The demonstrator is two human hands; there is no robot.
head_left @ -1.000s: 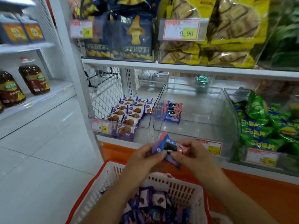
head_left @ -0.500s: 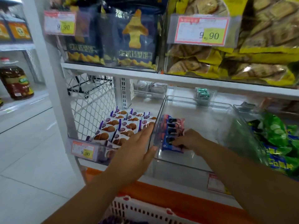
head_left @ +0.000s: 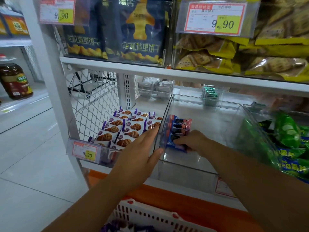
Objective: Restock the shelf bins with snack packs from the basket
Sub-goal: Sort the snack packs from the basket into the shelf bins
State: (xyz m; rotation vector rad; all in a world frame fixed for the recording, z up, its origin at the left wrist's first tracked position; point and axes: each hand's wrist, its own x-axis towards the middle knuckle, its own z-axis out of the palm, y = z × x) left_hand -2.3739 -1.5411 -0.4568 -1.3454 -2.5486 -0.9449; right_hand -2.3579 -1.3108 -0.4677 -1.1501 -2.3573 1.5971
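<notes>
A clear plastic shelf bin point(head_left: 187, 166) holds a short row of blue and pink snack packs point(head_left: 179, 128) against its left wall. My right hand point(head_left: 192, 141) is inside this bin, its fingers curled on the nearest blue pack point(head_left: 175, 145) at the front of the row. My left hand point(head_left: 142, 148) lies flat with straight fingers against the outside of the bin's left wall. The red and white basket point(head_left: 150, 216) shows at the bottom edge, with purple packs point(head_left: 117, 227) inside.
A neighbouring bin on the left holds purple waffle-biscuit packs point(head_left: 125, 129). Green packs point(head_left: 287, 136) fill the bin on the right. The shelf above point(head_left: 167, 71) carries dark blue and yellow bags behind price tags. Oil bottles point(head_left: 15, 81) stand on a shelf at far left.
My hands went from holding a blue pack above the basket to the bin. The right hand now has the pack set in the row; the left hand rests on the bin's wall.
</notes>
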